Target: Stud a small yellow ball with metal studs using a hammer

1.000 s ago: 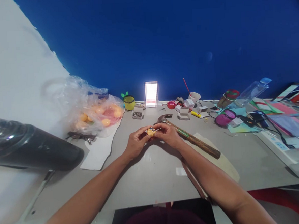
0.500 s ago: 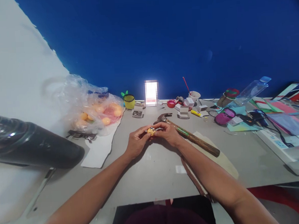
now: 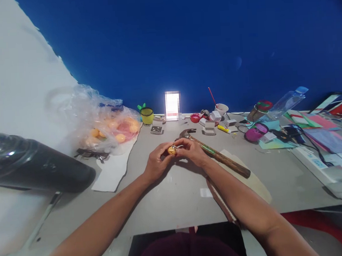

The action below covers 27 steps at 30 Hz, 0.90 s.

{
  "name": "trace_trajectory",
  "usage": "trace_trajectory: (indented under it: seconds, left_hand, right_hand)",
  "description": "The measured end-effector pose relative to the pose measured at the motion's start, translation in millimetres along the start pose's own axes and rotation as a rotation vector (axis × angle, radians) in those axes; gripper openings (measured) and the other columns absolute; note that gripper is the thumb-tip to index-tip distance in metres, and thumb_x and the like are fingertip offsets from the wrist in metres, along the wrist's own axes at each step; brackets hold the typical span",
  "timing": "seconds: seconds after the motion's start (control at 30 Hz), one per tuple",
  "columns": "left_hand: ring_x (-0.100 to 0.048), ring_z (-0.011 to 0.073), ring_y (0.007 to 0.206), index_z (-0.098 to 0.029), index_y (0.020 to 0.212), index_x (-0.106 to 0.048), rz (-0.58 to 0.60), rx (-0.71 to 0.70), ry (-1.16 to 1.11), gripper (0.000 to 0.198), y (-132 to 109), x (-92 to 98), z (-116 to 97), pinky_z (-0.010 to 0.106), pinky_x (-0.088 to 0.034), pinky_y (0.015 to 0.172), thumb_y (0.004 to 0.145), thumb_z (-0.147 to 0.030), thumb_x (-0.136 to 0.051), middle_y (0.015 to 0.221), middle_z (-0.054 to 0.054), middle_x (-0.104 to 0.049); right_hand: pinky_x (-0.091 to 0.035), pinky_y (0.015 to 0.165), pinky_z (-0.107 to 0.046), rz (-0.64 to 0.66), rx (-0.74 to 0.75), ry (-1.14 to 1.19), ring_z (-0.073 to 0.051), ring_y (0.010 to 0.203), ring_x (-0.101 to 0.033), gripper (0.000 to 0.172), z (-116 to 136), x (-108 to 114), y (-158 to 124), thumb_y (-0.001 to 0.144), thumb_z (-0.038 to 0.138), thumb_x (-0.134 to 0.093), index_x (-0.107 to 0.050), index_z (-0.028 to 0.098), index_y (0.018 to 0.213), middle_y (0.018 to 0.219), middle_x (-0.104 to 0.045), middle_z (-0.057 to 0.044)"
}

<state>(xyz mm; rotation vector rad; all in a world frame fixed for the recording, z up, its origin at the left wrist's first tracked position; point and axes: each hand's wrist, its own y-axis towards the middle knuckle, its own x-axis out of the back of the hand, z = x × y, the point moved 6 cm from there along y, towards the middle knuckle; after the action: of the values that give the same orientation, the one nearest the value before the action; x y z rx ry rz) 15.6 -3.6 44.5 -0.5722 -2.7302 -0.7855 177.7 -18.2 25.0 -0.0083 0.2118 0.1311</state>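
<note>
Ball (image 3: 171, 150), small and yellow, sits pinched between the fingertips of the left hand (image 3: 158, 160) and right hand (image 3: 192, 152), its shiny metal piece (image 3: 173, 146) showing more plainly than a moment ago, suggesting slight turning, while the hammer (image 3: 223, 158) lies just beyond the right fingers.

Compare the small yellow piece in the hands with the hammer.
The yellow piece is held between the left hand and right hand; the hammer lies on the table.
The yellow piece is small and compact; the hammer is long.
The yellow piece is yellow-orange; the hammer's handle is mostly brown.
Both show metal-looking parts.
</note>
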Motion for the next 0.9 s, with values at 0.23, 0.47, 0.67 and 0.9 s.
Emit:
trace_trajectory:
  seconds: [0.23, 0.47, 0.67, 0.9]
  left_hand:
    - [-0.070, 0.0239, 0.113, -0.021, 0.126, -0.071, 0.016, -0.128, 0.076, 0.034, 1, -2.6, -5, 0.040, -0.054, 0.102, 0.093, -0.032, -0.069, 0.122, 0.011, -0.075]
    - [-0.072, 0.0232, 0.093, -0.019, 0.120, -0.074, -0.025, 0.271, -0.251, 0.044, 2, -0.2, 8, 0.038, -0.060, 0.085, 0.083, -0.041, -0.080, 0.112, 0.010, -0.077]
    - [-0.073, 0.0259, 0.101, -0.018, 0.120, -0.072, -0.036, 0.377, -0.431, 0.051, 1, -3.4, 14, 0.041, -0.059, 0.090, 0.076, -0.040, -0.086, 0.114, 0.010, -0.076]
    - [-0.073, 0.0214, 0.083, -0.018, 0.127, -0.067, -0.003, 0.414, -0.471, 0.054, -1, -9.8, 12, 0.034, -0.060, 0.072, 0.080, -0.039, -0.082, 0.104, 0.009, -0.076]
  right_hand:
    - [-0.058, 0.069, -0.029, -0.050, 0.006, -0.080, -0.016, 0.073, -0.071, 0.036, -2, 0, -1, 0.072, 0.042, -0.089, -0.073, 0.021, 0.096, 0.086, -0.078, -0.003]
    - [-0.060, 0.073, -0.031, -0.008, -0.031, 0.006, -0.016, 0.079, -0.072, 0.042, 2, 1, -1, 0.073, 0.048, -0.086, -0.074, 0.021, 0.103, 0.095, -0.078, -0.005]
    - [-0.057, 0.071, -0.032, -0.075, 0.167, -0.307, -0.018, 0.081, -0.068, 0.034, 14, -4, -3, 0.073, 0.034, -0.083, -0.075, 0.021, 0.103, 0.095, -0.074, -0.005]
    - [-0.057, 0.069, -0.031, -0.091, 0.204, -0.336, -0.017, 0.079, -0.068, 0.029, 17, -5, -4, 0.075, 0.028, -0.077, -0.074, 0.021, 0.103, 0.099, -0.074, -0.005]
